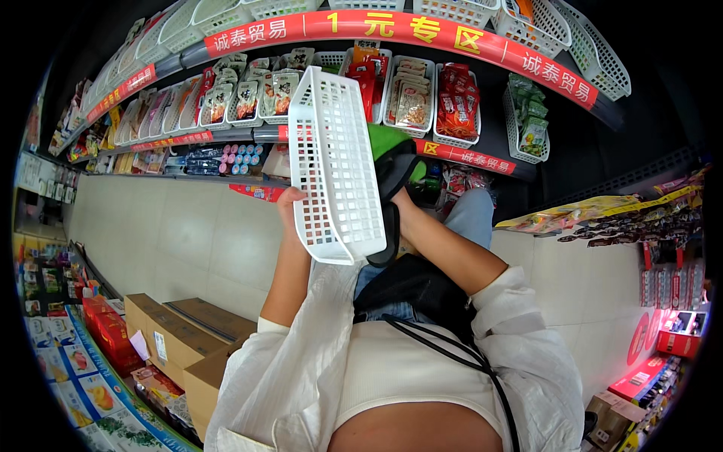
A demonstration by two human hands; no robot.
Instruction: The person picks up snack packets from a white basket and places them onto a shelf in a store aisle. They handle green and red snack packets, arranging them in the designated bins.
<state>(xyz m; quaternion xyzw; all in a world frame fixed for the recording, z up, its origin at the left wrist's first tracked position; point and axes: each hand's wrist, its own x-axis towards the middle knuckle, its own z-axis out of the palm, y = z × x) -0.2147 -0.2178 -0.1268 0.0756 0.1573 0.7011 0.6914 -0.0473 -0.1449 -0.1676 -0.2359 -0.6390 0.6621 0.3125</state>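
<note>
A white perforated plastic basket [344, 175] is held up on its side in front of me. My left hand [291, 206] grips its left edge low down, thumb on the rim. Beyond the basket's right side, a green and black cloth [392, 155] shows, partly covered by it. My right hand [400, 200] is mostly hidden behind the cloth and the basket; what its fingers hold cannot be told. Behind the basket, the shelf carries white baskets of packaged snacks, among them red packets [457, 107] and pale packets [411, 96].
A basket of green packets [531, 116] stands on the dark shelf at right. Empty white baskets [534, 28] line the upper shelf behind its red label strip [395, 25]. Cardboard boxes [164, 339] sit at lower left. Hanging snacks [638, 217] project at right.
</note>
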